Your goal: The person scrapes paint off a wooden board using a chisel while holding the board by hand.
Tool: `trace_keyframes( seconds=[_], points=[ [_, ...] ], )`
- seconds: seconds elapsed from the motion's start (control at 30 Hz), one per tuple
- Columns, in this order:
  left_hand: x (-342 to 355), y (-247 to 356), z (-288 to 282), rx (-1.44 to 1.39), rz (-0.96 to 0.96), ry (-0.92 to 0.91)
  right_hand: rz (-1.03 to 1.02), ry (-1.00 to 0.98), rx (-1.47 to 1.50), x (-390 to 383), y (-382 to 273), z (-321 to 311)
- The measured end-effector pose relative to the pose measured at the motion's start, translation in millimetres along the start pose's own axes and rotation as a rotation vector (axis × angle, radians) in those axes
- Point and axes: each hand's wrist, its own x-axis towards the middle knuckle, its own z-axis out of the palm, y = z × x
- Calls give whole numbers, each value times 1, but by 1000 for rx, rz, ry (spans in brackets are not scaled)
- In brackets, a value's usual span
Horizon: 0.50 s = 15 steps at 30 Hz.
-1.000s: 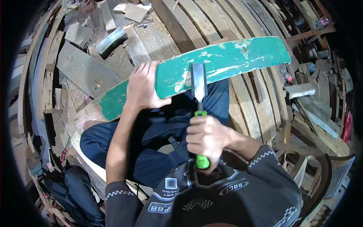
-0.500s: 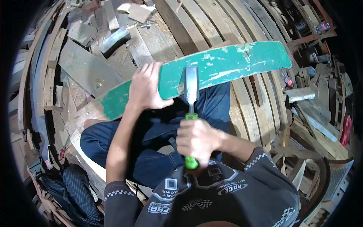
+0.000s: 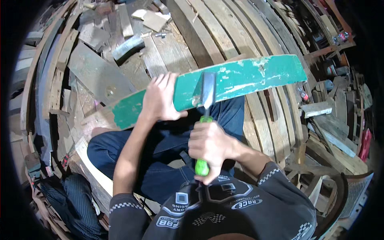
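A long board (image 3: 256, 74) painted worn green, with bare wood at its left end, lies across my lap at a slant, its right end farther away. My left hand (image 3: 160, 98) is closed over it left of the middle, fingers over the far edge and thumb by the near edge. In my right hand (image 3: 210, 146) is a wood chisel (image 3: 208, 90) with a bright green handle, gripped in a fist. Its wide steel blade lies over the green face, pointing away from me. Whether the cutting edge touches the paint I cannot tell.
Long planks (image 3: 228, 30) lie side by side beyond the board. A curved metal-looking piece (image 3: 128, 49) and wood offcuts (image 3: 155, 21) rest at the far left. Dark striped cloth (image 3: 78, 204) hangs at the lower left. Scrap timber (image 3: 336, 116) is piled to the right.
The whole view has shifted slightly. My right hand has pushed the chisel a little forward, its blade tip now nearer the board's far edge. My left hand keeps its hold.
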Motion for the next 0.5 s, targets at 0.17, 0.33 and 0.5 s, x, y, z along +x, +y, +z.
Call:
trace_keyframes(
  seconds=[0.17,0.33,0.5],
  points=[
    [12,0,0,-5,-17,-41,-14,45,14,-2,14,-21],
    [6,-7,3,4,-5,-17,-61,-42,23,-5,-2,9],
    [7,-3,-8,37,-44,-90,-10,61,-22,8,10,-11]
  ],
)
